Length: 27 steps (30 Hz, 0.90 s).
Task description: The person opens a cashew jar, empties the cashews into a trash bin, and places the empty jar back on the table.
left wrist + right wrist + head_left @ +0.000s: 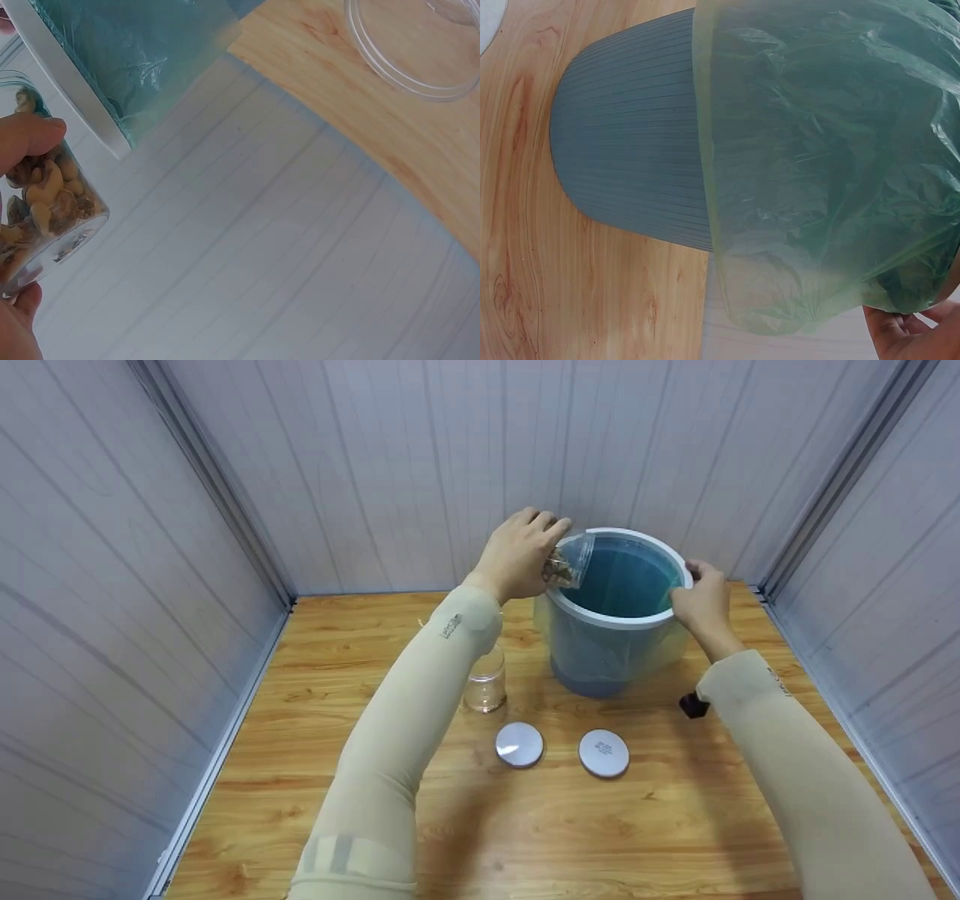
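My left hand grips a clear jar at the left of the trash can's rim. The jar is tilted, its mouth over the opening; tan and brown pieces like mixed nuts lie inside. The blue-grey trash can stands upright, with a white rim and a thin green plastic bag folded over its edge. At the right side, my right hand holds the rim and bag, thumb inside and fingers outside. What lies at the bottom of the can is hidden.
A second clear jar stands open on the wooden table, partly behind my left forearm. Two round white lids lie in front of the can. A small black object shows beside my right sleeve. Panelled walls enclose the table.
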Tool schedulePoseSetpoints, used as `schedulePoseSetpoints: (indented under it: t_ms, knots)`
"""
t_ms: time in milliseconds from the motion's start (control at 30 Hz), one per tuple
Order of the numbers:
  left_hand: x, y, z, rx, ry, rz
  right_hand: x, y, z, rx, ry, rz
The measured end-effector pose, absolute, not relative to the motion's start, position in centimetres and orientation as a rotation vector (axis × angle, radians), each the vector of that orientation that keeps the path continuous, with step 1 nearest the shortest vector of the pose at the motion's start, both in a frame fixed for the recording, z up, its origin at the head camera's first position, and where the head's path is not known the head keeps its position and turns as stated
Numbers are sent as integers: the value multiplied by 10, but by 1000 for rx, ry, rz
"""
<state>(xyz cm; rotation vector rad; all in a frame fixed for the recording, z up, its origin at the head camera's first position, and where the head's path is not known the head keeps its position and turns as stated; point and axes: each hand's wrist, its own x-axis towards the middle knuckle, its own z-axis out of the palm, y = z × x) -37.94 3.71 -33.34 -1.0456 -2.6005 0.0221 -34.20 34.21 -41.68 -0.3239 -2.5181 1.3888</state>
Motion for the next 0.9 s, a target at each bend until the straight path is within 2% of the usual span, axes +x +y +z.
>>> schedulePoseSetpoints:
  t_ms: [900]
  knots:
    - [-378, 42, -331, -1073, -2573, 157, -338, 342, -417, -339, -2524, 1433]
